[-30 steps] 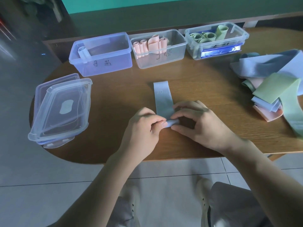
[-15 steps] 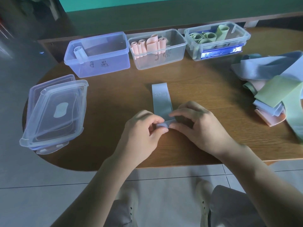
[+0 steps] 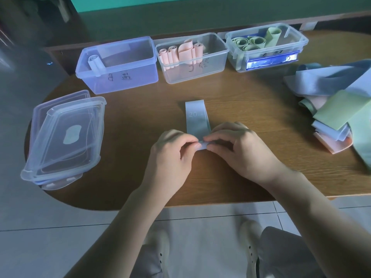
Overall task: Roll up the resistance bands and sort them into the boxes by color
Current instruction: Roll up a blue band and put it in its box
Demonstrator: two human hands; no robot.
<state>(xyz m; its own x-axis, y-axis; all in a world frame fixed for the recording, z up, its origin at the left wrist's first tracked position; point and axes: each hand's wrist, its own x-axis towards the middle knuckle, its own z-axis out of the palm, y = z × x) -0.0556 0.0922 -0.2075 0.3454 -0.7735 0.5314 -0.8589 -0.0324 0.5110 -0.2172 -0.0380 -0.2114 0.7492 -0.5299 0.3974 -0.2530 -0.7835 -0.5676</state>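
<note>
A light blue resistance band (image 3: 196,119) lies flat on the wooden table (image 3: 230,95), stretching away from me. Its near end is curled into a small roll. My left hand (image 3: 170,159) pinches that roll from the left and my right hand (image 3: 241,149) pinches it from the right. At the back stand three clear boxes: the left box (image 3: 120,77) holds one blue roll (image 3: 96,62), the middle box (image 3: 212,63) holds pink rolls (image 3: 180,53), the right box (image 3: 295,40) holds green rolls (image 3: 251,42).
A stack of clear lids (image 3: 62,137) sits at the table's left edge. A loose pile of blue, green and pink bands (image 3: 341,109) covers the right side. Below the table's front edge are floor tiles and my shoes.
The roll at the band's near end has grown slightly as my fingers turned it. The flat part looks a little shorter. The camera shifted a bit.
</note>
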